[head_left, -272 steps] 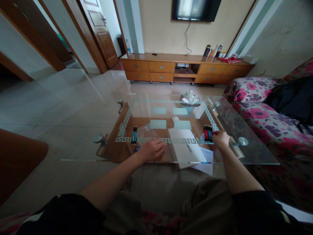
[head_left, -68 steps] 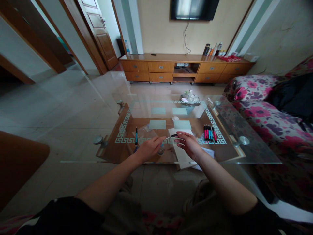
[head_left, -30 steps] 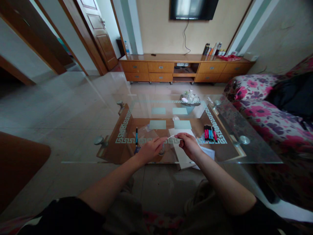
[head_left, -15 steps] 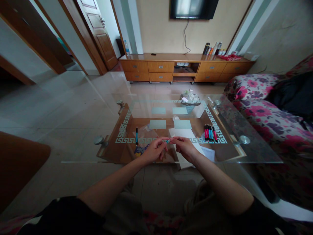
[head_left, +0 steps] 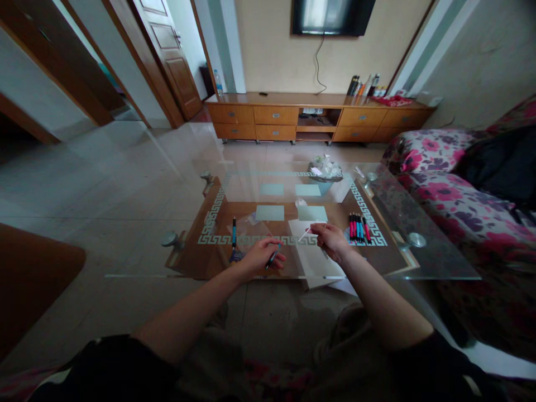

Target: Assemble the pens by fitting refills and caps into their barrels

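Over the near part of the glass table (head_left: 138, 268), my left hand (head_left: 257, 257) holds a black and blue pen (head_left: 273, 257) between thumb and fingers, tilted. My right hand (head_left: 333, 243) pinches a thin white stick (head_left: 305, 234) that looks like a pen refill; its tip points down and left. The two hands are apart, the right one above a flat white box (head_left: 312, 263). To the left lies one blue and black pen (head_left: 234, 231). A row of several pink, blue and black pens (head_left: 358, 228) lies right of my right hand.
A basket (head_left: 322, 183) with crumpled clear plastic stands toward the table's far side. Clear plastic wrapping (head_left: 251, 226) lies beside the single pen. White paper (head_left: 345, 286) shows by the box. Beyond are a wooden cabinet (head_left: 274, 123) and, on the right, a flowered sofa (head_left: 444, 195).
My hands were together at the pen's end; now they are apart. My right hand has moved right with the white stick, and my left hand has turned the pen downward.
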Available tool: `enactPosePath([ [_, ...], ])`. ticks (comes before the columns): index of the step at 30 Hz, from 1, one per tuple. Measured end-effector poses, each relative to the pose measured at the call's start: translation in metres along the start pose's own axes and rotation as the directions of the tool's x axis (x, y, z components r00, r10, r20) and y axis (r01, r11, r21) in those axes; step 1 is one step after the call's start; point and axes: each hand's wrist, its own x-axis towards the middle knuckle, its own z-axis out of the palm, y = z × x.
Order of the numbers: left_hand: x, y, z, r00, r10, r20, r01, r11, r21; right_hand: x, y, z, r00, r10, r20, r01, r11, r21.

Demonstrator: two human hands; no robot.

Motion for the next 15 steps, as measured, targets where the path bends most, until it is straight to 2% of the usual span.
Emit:
enactPosePath([
  [2, -0.0009, 0.0025, -0.0010, 0.996, -0.083, -0.018, 0.081, 0.990, -0.116, 0.0050, 0.0043, -0.0047, 1.000, -0.002, -0.016, 0.000, 0.987, -0.161],
  [4, -0.0015, 0.0048, -0.0021, 0.990, -0.143, -0.018, 0.136, 0.968, -0.209, 0.0080, 0.0082, -0.0079, 0.999, -0.027, -0.029, 0.015, 0.932, -0.362],
  [8, -0.0021, 0.0071, -0.0036, 0.977, -0.211, -0.015, 0.199, 0.943, -0.267, 0.0093, 0.0087, -0.0112, 0.997, -0.083, 0.002, 0.060, 0.698, -0.713],
  [11, -0.0017, 0.0073, -0.0042, 0.972, -0.235, -0.020, 0.221, 0.939, -0.264, 0.0081, 0.0055, -0.0109, 0.996, -0.082, 0.023, 0.065, 0.553, -0.831],
  [15, 0.0017, 0.0061, -0.0058, 0.974, -0.226, -0.025, 0.213, 0.947, -0.240, 0.0076, 0.0042, -0.0090, 0.996, -0.083, 0.024, 0.061, 0.473, -0.879],
])
